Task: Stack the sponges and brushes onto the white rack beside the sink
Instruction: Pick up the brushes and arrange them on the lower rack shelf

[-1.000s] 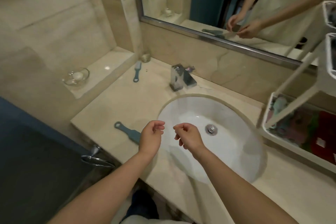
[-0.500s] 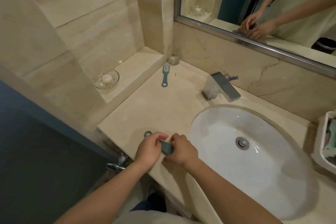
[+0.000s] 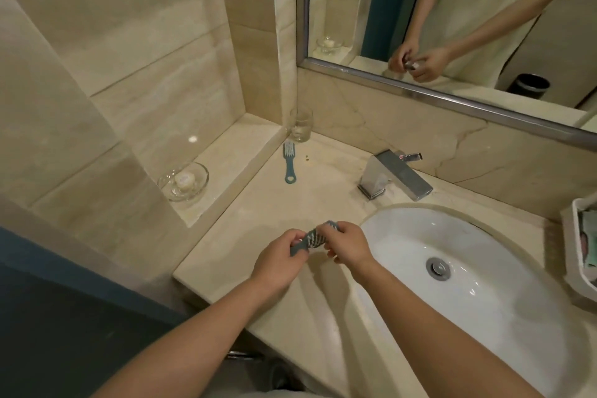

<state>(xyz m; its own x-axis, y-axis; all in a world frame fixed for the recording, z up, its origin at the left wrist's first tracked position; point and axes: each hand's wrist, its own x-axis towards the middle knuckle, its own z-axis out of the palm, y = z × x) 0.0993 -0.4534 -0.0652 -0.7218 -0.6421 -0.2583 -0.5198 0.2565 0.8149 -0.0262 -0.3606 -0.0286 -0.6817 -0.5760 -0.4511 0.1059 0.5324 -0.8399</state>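
A person stands at a bathroom sink, seen from above through a camera worn on the head. Both bare arms reach forward over the beige marble tabletop (image 3: 323, 197).

The left hand (image 3: 279, 257) and the right hand (image 3: 347, 244) hold one blue-grey brush (image 3: 315, 237) between them, lifted just above the tabletop, left of the white sink (image 3: 403, 236). The left grip is closed on the handle end. The right grip is closed on the bristle end, fingers curled over it. The bristles face up towards the camera.

The task looks partly done. The white rack (image 3: 572, 245) is at the far right edge, well apart from the hands, on the other side of the sink. Soft coloured pieces (image 3: 589, 237), probably sponges, already lie in it, though only a sliver is in view. The held brush has not yet reached the rack. A second brush (image 3: 288, 162), the same blue-grey, lies flat at the back of the tabletop, untouched, so at least two brushes appear left to move.

Just behind that second brush stands a clear drinking glass (image 3: 301, 126), which a reaching hand could knock. A square chrome tap (image 3: 394, 176) sits behind the sink, near the path across to the rack. On a raised ledge to the left is a glass dish (image 3: 183, 181) holding a small pale round soap. A framed mirror (image 3: 452, 10) above reflects the person's arms and hands.
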